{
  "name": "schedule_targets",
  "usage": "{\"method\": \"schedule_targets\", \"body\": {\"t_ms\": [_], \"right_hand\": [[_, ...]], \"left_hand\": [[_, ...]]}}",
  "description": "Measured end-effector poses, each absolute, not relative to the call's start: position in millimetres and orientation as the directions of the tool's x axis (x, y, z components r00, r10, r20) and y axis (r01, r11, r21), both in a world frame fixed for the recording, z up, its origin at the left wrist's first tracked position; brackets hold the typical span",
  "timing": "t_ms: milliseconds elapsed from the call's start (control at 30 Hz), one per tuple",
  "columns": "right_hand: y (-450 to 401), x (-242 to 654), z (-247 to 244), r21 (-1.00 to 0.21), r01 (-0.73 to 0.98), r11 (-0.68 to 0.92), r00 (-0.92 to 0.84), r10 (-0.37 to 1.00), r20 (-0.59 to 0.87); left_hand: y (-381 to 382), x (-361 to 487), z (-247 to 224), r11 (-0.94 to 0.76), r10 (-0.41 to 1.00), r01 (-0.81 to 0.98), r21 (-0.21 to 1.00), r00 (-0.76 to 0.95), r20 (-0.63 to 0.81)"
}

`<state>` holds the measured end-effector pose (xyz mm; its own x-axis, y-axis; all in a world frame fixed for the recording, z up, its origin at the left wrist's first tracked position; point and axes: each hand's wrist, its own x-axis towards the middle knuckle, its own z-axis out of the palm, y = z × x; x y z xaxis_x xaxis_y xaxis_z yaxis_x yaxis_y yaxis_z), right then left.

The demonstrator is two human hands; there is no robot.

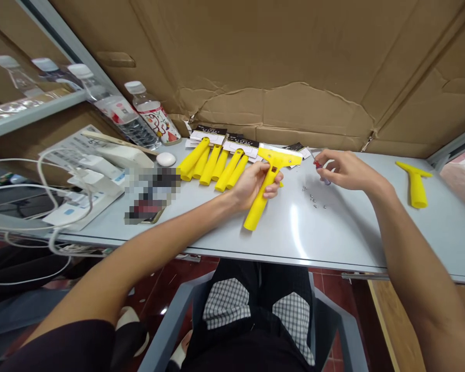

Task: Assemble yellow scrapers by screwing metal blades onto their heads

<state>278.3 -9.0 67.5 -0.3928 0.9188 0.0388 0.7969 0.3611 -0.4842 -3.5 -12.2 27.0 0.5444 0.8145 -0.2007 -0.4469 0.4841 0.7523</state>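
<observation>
My left hand is wrapped round the handle of a yellow scraper, held tilted above the table. A pale metal blade runs along the scraper's wide head, and one screw shows near its right end. To the right, my right hand has its fingers curled round what looks like a small screwdriver. Its red and purplish handle is mostly hidden by the fingers. Several small screws lie loose on the table below and between my hands.
Several finished-looking yellow scrapers with black-and-white cards lie at the back left. Another yellow scraper body is at the far right. A phone, a power strip with white cables and plastic bottles occupy the left. Cardboard walls the back.
</observation>
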Motion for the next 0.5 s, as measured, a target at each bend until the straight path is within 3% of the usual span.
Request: {"method": "schedule_targets", "body": {"t_ms": [333,500], "right_hand": [[16.7,307.4,35.9,-0.481,0.815,0.324,-0.23,0.942,0.244],[21.0,309.4,28.8,-0.451,0.83,0.328,-0.232,0.939,0.254]], "left_hand": [[-19.3,-5.5,30.8,0.461,0.793,-0.417,0.784,0.59,-0.153],[-17.6,-3.7,25.1,0.395,0.817,-0.446,0.803,0.57,-0.086]]}}
